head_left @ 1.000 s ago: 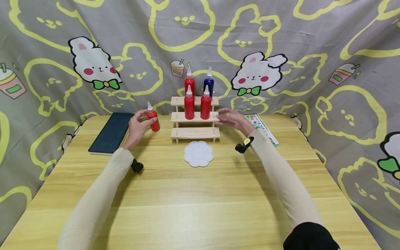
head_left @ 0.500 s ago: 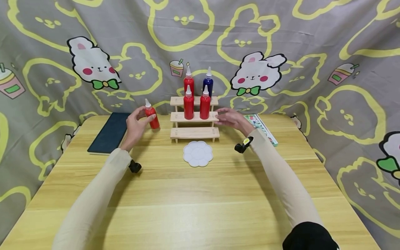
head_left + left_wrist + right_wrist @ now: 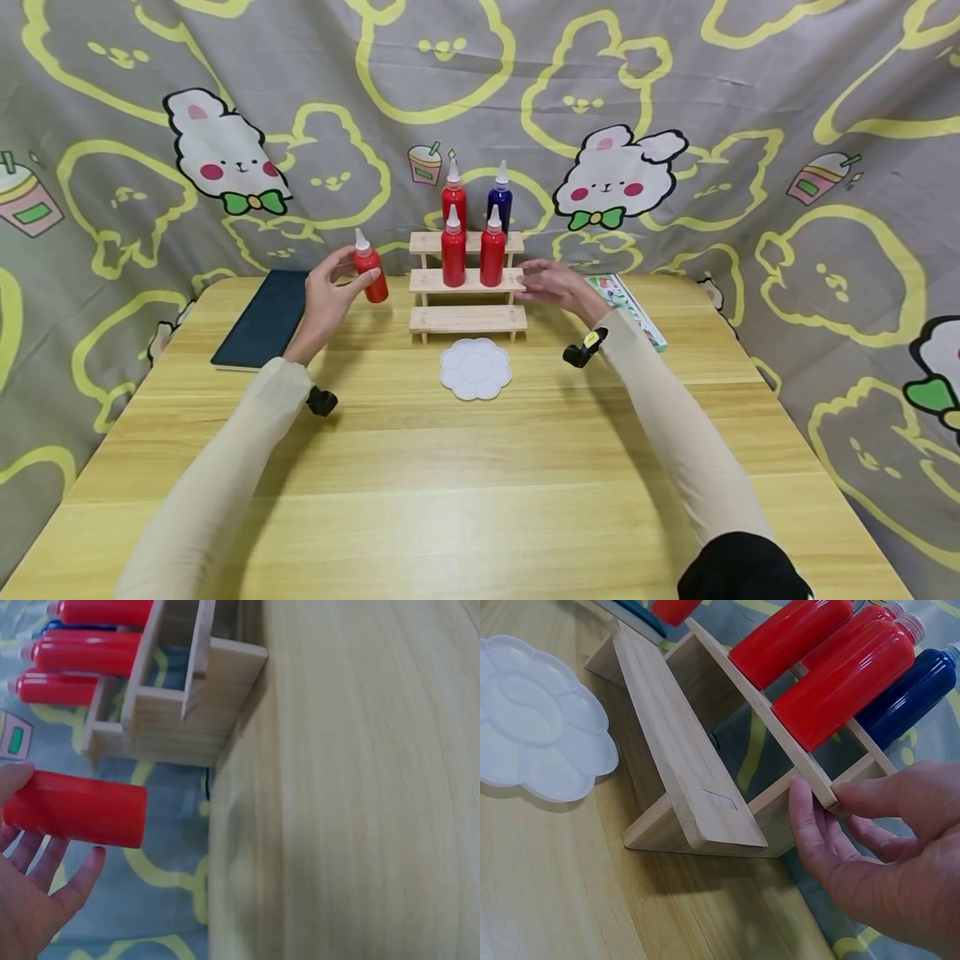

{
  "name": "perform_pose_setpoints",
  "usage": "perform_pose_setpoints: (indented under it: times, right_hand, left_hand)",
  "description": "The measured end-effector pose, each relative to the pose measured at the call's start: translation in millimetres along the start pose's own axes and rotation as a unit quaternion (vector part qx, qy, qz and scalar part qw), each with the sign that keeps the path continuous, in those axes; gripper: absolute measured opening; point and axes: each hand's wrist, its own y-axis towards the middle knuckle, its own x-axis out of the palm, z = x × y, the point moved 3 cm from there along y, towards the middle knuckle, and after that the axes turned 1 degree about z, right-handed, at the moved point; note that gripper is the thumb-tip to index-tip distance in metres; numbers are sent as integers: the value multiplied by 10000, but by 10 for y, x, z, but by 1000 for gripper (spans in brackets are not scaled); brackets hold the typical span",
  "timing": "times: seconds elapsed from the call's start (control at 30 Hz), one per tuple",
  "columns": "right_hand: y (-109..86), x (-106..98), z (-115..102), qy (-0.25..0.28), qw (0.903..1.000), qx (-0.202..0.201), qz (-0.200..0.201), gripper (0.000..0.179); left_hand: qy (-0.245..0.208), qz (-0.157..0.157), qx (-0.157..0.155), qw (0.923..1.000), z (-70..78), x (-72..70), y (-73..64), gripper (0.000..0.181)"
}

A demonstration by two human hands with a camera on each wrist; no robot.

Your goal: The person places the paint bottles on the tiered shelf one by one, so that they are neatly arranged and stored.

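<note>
My left hand grips a red squeeze bottle with a white pointed nozzle, tilted a little, left of a three-step wooden rack. In the left wrist view the bottle's flat base faces the rack side and hangs above the tabletop. My right hand pinches the right end of the rack's middle shelf between thumb and fingers. On that shelf stand two red bottles. The top shelf carries another red bottle and a dark blue bottle. The lowest shelf is bare.
A white flower-shaped palette lies in front of the rack. At the left is a dark notebook, and at the right a flat colourful box lies behind my right wrist. A patterned grey curtain hangs behind the table.
My left hand has raised the red bottle slightly, and its base sits higher in the head view. My right hand stays at the middle shelf's end.
</note>
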Motion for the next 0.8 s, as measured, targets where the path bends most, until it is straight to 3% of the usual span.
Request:
perform_pose_setpoints:
  times: [0.33,0.8]
  right_hand:
    - [3,-7,-2,-45,9999,77,76,57]
    - [-1,-4,3,57,10000,44,38,58]
  left_hand:
    - [-381,-349,356,9980,352,135,-124,47]
    - [-567,-679,316,9956,488,447,-191,48]
